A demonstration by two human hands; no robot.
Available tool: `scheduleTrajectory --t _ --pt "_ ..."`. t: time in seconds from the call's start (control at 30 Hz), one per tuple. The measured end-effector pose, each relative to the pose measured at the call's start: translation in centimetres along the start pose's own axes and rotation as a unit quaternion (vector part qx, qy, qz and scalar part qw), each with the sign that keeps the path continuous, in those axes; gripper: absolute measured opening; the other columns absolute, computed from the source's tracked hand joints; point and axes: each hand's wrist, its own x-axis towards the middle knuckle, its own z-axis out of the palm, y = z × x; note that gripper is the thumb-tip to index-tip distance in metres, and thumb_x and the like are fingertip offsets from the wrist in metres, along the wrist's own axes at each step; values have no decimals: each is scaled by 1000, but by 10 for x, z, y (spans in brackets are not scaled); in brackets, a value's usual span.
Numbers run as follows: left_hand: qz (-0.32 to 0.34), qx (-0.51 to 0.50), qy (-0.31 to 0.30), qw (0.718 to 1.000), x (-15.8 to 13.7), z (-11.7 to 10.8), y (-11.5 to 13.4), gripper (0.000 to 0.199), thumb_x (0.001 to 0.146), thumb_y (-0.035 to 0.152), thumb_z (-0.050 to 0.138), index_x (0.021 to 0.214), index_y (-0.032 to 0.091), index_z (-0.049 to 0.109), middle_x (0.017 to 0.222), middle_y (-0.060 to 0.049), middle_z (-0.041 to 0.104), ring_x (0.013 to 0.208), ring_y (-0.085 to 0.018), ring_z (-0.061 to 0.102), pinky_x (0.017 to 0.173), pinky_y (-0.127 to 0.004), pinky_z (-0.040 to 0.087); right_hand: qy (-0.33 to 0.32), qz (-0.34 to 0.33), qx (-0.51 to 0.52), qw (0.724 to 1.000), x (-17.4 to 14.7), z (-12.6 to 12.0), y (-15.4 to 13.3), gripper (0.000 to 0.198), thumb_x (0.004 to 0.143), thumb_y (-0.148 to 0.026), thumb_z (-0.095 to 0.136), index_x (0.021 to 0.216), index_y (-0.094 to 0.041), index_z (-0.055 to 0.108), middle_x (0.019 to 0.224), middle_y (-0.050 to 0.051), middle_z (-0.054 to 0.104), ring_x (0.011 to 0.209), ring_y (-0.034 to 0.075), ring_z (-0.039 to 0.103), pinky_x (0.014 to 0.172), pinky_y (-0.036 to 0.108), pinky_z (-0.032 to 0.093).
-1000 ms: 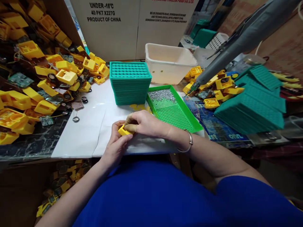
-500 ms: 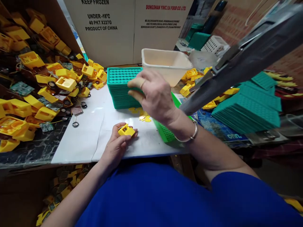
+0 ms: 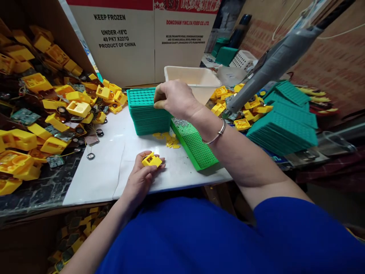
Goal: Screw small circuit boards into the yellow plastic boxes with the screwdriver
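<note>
Low over the white work surface (image 3: pixel 110 167), my left hand (image 3: pixel 140 177) is closed around a small yellow plastic housing (image 3: pixel 153 161), its opening facing up. My right hand (image 3: pixel 175 99) is at the right end of a stack of teal trays (image 3: pixel 148 118), fingers bent and fingertips drawn together, with coverings on the thumb and forefinger. Whatever lies between those fingertips is too small or hidden to make out. Below that hand, small flat yellow pieces (image 3: pixel 171 140) are scattered. A bright green perforated basket (image 3: pixel 196 152) lies partly under my right forearm, with small shiny metal parts (image 3: pixel 181 122) at its far end.
Yellow housings with wires and circuit boards (image 3: pixel 27 114) are heaped at left. A translucent bin (image 3: pixel 199 85) stands behind the stack, before a carton (image 3: pixel 122 57). A grey wrapped rod-like tool (image 3: pixel 273 68) slants in from upper right. More teal trays (image 3: pixel 285 121) are at right.
My right hand has shifted slightly left and its fingertips have come closer together beside the tray stack. My left hand keeps the yellow housing in place. The camera view has tilted a little.
</note>
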Motion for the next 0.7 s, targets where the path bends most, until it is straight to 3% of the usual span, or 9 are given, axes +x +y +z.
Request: scheduleTrajectory --t 0.17,0.33,0.47,0.53,0.6,0.7 --pt "-1 -6 8 1000 1 0 1 45 64 10 67 105 21 51 100 -5 70 102 -24 69 102 -46 47 20 -13 38 999 1 -1 2 9 80 -19 68 88 -17 70 85 3 68 80 17 60 79 35 48" --pt "1 11 22 1000 1 4 3 47 62 11 70 105 21 53 101 -5 70 105 -26 68 106 -48 45 143 -92 -20 985 -23 -10 -5 15 93 -20 52 95 -18 67 102 5 65 100 19 57 92 35 47" --pt "2 35 34 999 3 5 4 46 63 13 71 105 22 55 104 -5 70 107 -26 68 109 -49 43 231 -145 -48 961 -81 -31 3 25 100 -31 42 98 -21 65 99 5 63 101 19 57 95 37 47" --pt "7 51 33 998 4 5 5 45 63 13 72 104 22 57 104 -5 71 109 -27 68 109 -51 42 298 -155 -28 942 -121 -43 16 19 98 -33 46 96 -23 63 98 5 62 99 19 59 93 38 50" --pt "10 63 37 997 5 6 6 44 62 12 72 102 23 58 103 -5 71 108 -28 68 109 -52 42 359 -125 -14 925 -164 -54 37 6 92 -29 56 95 -27 60 102 5 62 101 21 61 92 42 50" --pt "10 75 43 996 5 8 7 43 61 11 72 100 24 59 101 -4 72 106 -28 69 110 -52 42 420 -70 -5 905 -220 -65 78 11 85 -22 59 91 -31 58 102 6 61 105 24 63 93 47 50"
